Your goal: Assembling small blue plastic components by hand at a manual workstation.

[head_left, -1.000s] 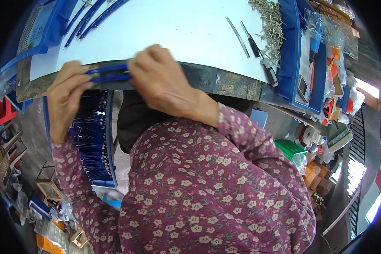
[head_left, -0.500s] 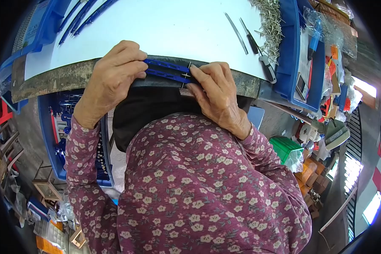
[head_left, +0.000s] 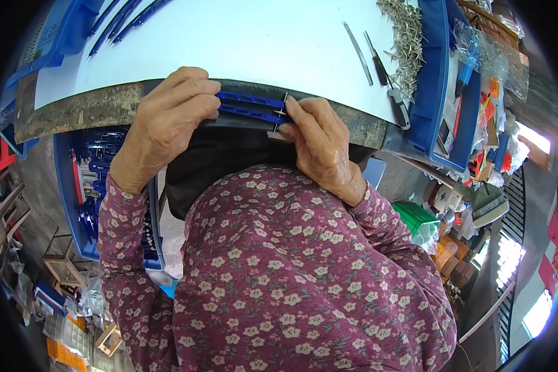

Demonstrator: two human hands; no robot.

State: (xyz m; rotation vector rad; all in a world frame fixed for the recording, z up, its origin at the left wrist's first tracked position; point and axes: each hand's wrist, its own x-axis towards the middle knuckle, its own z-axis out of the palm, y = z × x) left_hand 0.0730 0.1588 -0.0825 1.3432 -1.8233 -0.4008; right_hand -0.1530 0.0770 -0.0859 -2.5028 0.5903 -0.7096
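Note:
Between my two hands, just off the near edge of the table (head_left: 80,115), is a long blue plastic part (head_left: 245,108) made of two parallel rails. My left hand (head_left: 170,127) grips its left end, fingers closed around it. At the right end my right hand (head_left: 319,133) pinches a small metal cross-shaped pin (head_left: 280,112) against the rails. The pin's arms stick out past the rails above and below. My right fingertips partly hide that joint, so I cannot tell how deep the pin sits.
A pile of metal cross-shaped pins (head_left: 406,46) lies at the far right, beside tweezers (head_left: 358,53) and black-handled tools (head_left: 398,106). Blue strips (head_left: 121,25) lie far left. Blue trays flank the table; a blue bin (head_left: 74,204) of parts stands below left.
The view has shifted slightly, so the table and tools sit a little differently in the picture. Both hands keep their hold on the blue part, nearly still.

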